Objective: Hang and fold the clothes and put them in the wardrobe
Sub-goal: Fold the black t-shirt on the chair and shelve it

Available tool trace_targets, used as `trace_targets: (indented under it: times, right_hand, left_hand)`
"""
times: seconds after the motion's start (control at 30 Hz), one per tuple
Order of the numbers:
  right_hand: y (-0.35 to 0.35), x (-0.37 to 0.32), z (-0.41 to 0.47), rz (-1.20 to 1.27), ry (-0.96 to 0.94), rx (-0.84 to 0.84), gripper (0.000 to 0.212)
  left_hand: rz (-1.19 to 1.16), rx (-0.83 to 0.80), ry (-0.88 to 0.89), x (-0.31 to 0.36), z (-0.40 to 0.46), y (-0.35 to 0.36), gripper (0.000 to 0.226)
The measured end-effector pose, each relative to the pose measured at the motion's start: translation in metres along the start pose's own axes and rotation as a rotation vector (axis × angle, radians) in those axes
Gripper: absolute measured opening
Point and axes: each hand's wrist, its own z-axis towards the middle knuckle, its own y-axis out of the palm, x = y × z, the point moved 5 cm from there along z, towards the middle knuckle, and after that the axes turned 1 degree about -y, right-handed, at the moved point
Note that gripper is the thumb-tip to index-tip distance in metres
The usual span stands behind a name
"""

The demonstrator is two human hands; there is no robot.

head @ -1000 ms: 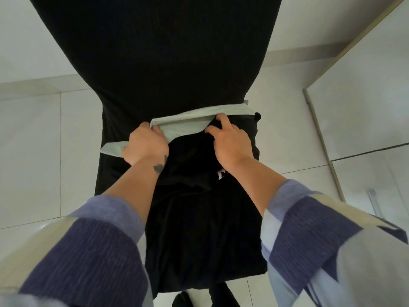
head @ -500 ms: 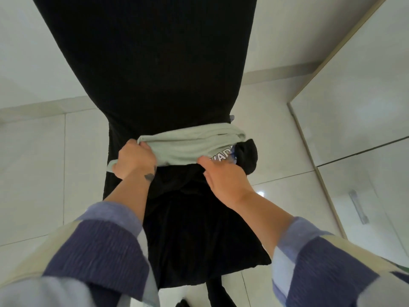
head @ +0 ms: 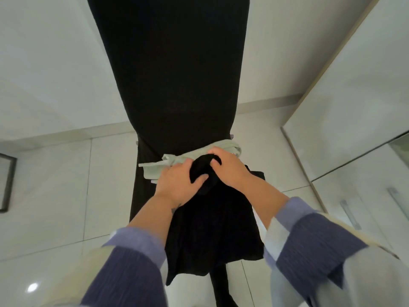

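Nearest the camera, two forearms in blue striped sleeves (head: 124,269) reach forward and down, both wrists angled inward so the hands meet in the middle

A black garment (head: 212,235) hangs from the hands toward the tiled floor (head: 55,196), its lower hem loose; it looks held up so the bulk drops out straight for folding or sorting, judging by the task

Left hand (head: 177,185) has its fingers (head: 200,178) curled into a bunched black wad at the top of that garment, thumb side up, wrist bent slightly right. Right hand (head: 230,167) sits just beside and touching the left, its fingers wrapped over the same black bunch from above, palm down. Both hands are gripping cloth, neither is slack

Just behind the hands a pale green garment (head: 155,168) is bunched across, partly under the knuckles; can't tell if either hand also pinches it. Probably it's being parted from the black piece, so the two-hand grip at one spot makes sense

Farther back a tall black covered shape (head: 172,74) rises out of the top of the view; the green piece lies against its lower part. Can't tell what it is

To the right, well apart, stand glossy white wardrobe doors (head: 354,107) with metal handles, seemingly closed, so nothing is stowed yet from this pile. A dark frame (head: 7,182) leans at far left
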Motion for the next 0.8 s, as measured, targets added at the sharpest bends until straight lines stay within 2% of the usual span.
trace_targets:
  times: [0.13,0.23,0.3,0.4,0.47,0.6,0.73,0.8]
  right_hand:
    - [-0.009,-0.017,-0.040,-0.007,0.025,-0.087,0.013]
    - [-0.021,-0.033,-0.077,-0.273,0.008,-0.104,0.015]
    - [-0.036,-0.040,-0.097,-0.388,0.059,-0.027,0.013]
    - [-0.058,-0.064,-0.119,-0.216,0.066,0.153,0.021]
    - [-0.069,-0.085,-0.129,-0.027,0.035,0.191,0.016]
    - [-0.098,-0.137,-0.142,0.112,-0.056,0.262,0.037]
    - [-0.138,-0.208,-0.160,0.177,-0.280,0.316,0.013]
    - [-0.154,-0.241,-0.170,0.189,-0.374,0.288,0.021]
  left_hand:
    - [0.021,0.119,-0.027,0.013,-0.034,-0.048,0.018]
    - [0.133,0.247,0.012,0.030,-0.065,-0.092,0.015]
    - [0.191,0.322,0.017,0.039,-0.085,-0.122,0.017]
    - [0.273,0.379,0.083,0.055,-0.111,-0.160,0.019]
    - [0.299,0.427,0.093,0.062,-0.127,-0.182,0.016]
    - [0.298,0.544,0.056,0.071,-0.160,-0.225,0.015]
    - [0.278,0.630,0.146,0.082,-0.190,-0.269,0.019]
    - [0.187,0.652,0.165,0.087,-0.202,-0.290,0.029]
